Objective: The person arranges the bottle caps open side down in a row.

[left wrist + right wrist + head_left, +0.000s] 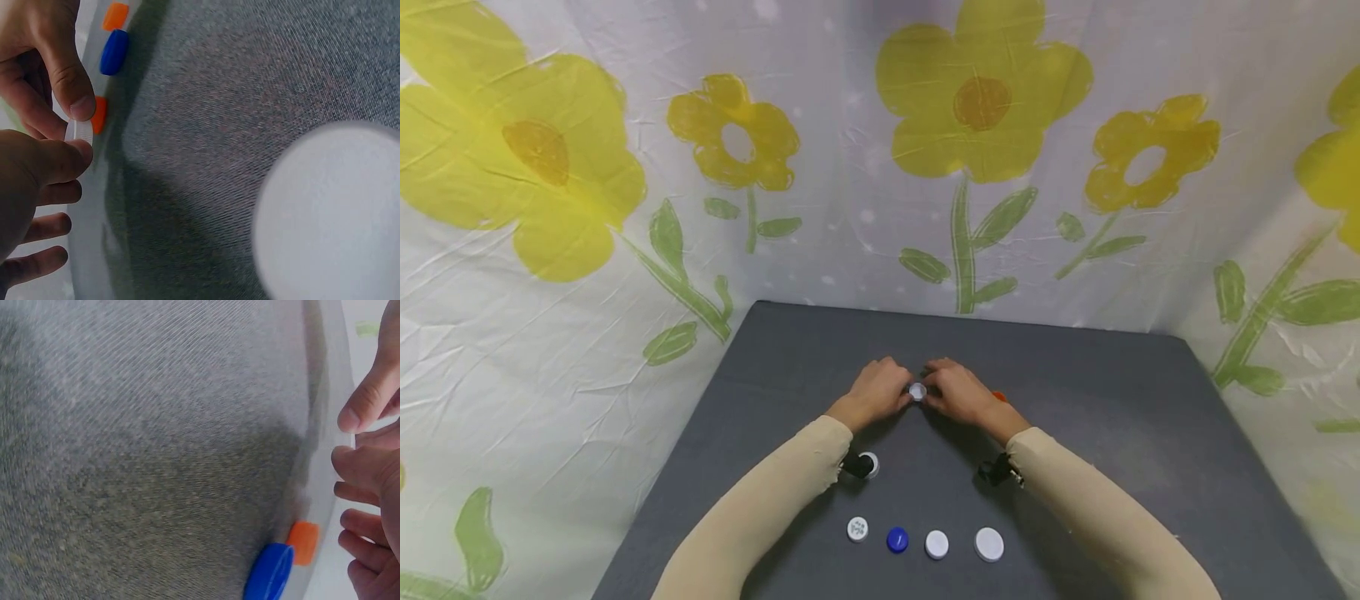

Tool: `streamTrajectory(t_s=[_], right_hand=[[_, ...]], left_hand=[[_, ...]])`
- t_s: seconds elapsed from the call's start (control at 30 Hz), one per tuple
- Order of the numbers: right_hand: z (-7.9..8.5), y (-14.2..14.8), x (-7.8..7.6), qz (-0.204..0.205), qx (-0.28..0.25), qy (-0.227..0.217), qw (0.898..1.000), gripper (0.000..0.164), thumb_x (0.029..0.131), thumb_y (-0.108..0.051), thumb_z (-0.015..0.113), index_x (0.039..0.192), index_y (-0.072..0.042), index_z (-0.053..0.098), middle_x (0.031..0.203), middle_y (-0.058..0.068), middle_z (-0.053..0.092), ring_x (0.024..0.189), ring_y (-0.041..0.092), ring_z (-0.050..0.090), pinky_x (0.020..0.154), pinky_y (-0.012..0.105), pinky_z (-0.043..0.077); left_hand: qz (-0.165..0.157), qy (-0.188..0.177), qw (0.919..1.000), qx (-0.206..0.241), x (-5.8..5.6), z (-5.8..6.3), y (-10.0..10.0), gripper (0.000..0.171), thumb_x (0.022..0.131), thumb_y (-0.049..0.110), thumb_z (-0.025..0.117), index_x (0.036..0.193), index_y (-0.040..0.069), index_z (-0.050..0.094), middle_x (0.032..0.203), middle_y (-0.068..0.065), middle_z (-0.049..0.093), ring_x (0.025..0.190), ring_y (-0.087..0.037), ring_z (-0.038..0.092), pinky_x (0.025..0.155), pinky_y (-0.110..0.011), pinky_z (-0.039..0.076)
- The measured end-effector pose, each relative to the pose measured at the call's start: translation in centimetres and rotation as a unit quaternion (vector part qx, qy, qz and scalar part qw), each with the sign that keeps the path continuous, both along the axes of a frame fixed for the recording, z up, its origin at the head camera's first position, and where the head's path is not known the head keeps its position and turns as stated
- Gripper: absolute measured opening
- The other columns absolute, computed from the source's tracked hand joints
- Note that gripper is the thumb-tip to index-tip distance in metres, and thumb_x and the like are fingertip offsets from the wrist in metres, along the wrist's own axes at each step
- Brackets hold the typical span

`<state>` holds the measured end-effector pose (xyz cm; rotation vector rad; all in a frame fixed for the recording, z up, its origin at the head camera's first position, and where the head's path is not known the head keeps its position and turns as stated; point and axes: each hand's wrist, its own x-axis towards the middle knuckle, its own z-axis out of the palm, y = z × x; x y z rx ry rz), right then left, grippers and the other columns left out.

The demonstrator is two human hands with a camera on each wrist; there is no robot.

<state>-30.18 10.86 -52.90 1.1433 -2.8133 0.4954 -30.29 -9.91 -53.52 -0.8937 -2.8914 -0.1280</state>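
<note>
In the head view, a small white bottle cap [917, 392] is between the fingers of both hands, above the dark table's far half. My left hand [877, 390] pinches it from the left and my right hand [957, 393] from the right. The left wrist view shows the thumbs of the left hand [37, 169] and right hand [53, 56] at the ridged rim of the white cap [82, 132]. From the right wrist, the cap appears only as a thin pale edge, between the left thumb above and the right hand [375, 481] below.
An orange cap [998, 396] is partly hidden by the right wrist. A white cap [872, 464] lies under the left wrist camera. Nearer, a row holds a patterned white cap [857, 529], blue cap [897, 539], white cap [936, 544] and larger white cap [988, 544]. Flowered curtains surround the table.
</note>
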Motion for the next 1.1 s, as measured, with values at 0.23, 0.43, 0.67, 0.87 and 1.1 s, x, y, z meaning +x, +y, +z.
streamTrajectory(t_s=[0.23, 0.43, 0.67, 0.87, 1.1], right_hand=[[0.8, 0.3, 0.8, 0.01, -0.025, 0.01, 1.0, 0.02, 0.097, -0.01, 0.083, 0.115, -0.002, 0.083, 0.144, 0.028, 0.068, 0.138, 0.044, 0.064, 0.122, 0.06, 0.044], [1.5, 0.5, 2.0, 0.009, -0.035, 0.017, 0.999, 0.022, 0.098, -0.015, 0.084, 0.117, -0.003, 0.083, 0.148, 0.027, 0.065, 0.141, 0.046, 0.061, 0.122, 0.061, 0.044], [2.5, 0.6, 3.9, 0.006, -0.047, 0.041, 0.998, 0.028, 0.096, -0.016, 0.086, 0.12, -0.002, 0.082, 0.148, 0.025, 0.066, 0.141, 0.047, 0.061, 0.12, 0.06, 0.046], [3.5, 0.5, 5.7, 0.009, -0.064, 0.065, 0.996, 0.03, 0.092, -0.014, 0.089, 0.118, -0.001, 0.082, 0.144, 0.025, 0.068, 0.137, 0.048, 0.064, 0.115, 0.06, 0.05], [3.9, 0.5, 7.9, 0.019, -0.068, 0.071, 0.995, 0.036, 0.092, -0.016, 0.09, 0.123, -0.001, 0.081, 0.145, 0.022, 0.068, 0.138, 0.044, 0.064, 0.111, 0.059, 0.053]], left_hand=[[-0.009, 0.005, 0.9999, 0.002, 0.7, 1.2, -0.4, 0.014, 0.097, 0.031, 0.085, 0.102, 0.018, 0.084, 0.092, 0.0, 0.08, 0.092, -0.025, 0.073, 0.081, -0.047, 0.06], [-0.028, 0.015, 0.9995, 0.001, 1.8, 2.2, -0.9, 0.02, 0.097, 0.032, 0.085, 0.111, 0.019, 0.085, 0.099, 0.001, 0.082, 0.097, -0.025, 0.074, 0.083, -0.046, 0.062], [-0.048, 0.03, 0.998, 0.027, 3.3, 3.3, -1.3, 0.022, 0.095, 0.031, 0.087, 0.113, 0.018, 0.085, 0.104, 0.002, 0.084, 0.1, -0.025, 0.074, 0.084, -0.047, 0.062], [-0.069, 0.027, 0.9957, 0.055, 5.0, 4.4, -1.9, 0.022, 0.095, 0.028, 0.088, 0.113, 0.017, 0.085, 0.109, 0.002, 0.085, 0.104, -0.025, 0.075, 0.087, -0.047, 0.061], [-0.098, 0.028, 0.9927, 0.064, 7.1, 5.5, -2.7, 0.021, 0.094, 0.03, 0.088, 0.113, 0.019, 0.085, 0.109, 0.005, 0.085, 0.105, -0.022, 0.076, 0.088, -0.044, 0.062]])
